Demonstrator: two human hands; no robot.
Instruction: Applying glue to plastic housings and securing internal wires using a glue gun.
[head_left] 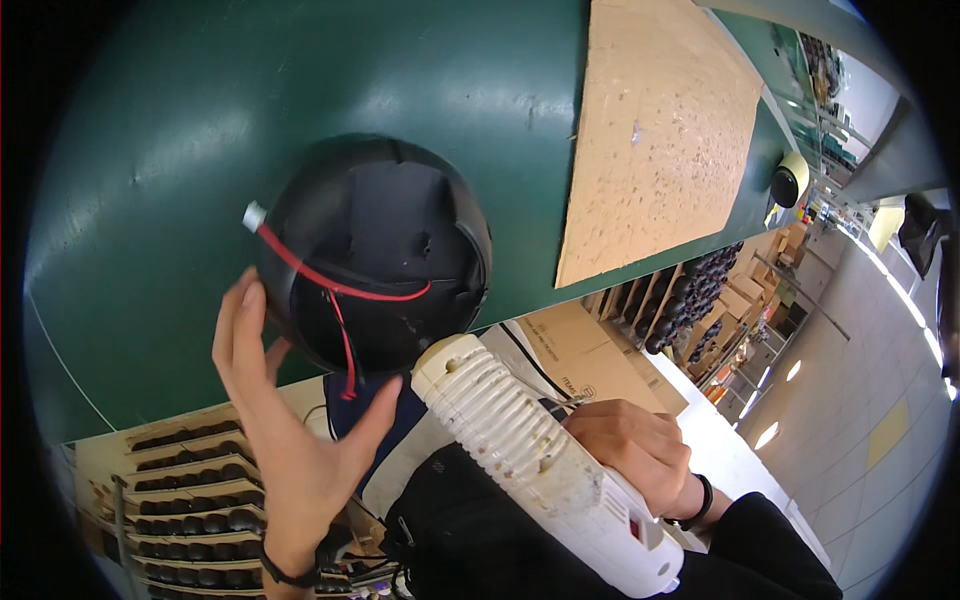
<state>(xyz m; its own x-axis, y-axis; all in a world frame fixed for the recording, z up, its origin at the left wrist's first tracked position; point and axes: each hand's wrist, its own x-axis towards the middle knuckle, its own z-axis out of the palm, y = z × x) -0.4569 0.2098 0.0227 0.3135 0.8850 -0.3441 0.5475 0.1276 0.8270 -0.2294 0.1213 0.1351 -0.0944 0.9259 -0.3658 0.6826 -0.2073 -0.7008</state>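
A black, round, helmet-like shell (400,210) rests at the near edge of the green table, partly overhanging it. Its upper surface has black padded sections and a recess. A red cable (320,280) with a white plug crosses it, and a shorter red strand hangs down its near side. My left hand (300,430) cups the shell's near left rim, thumb and fingers spread around it; some fingertips are hidden. My right hand (632,455) is closed on a white gun-shaped tool (520,440) with a ribbed, brown-stained barrel. The tool's front end is beside the shell's lower right rim; its handle is mostly hidden.
A cardboard sheet (670,140) with glossy spots lies on the green table (200,110) to the right. Below the table edge are a cardboard box (575,345) and, at lower left, racks (200,500) of dark round parts. More racks stand farther right beside a walkway.
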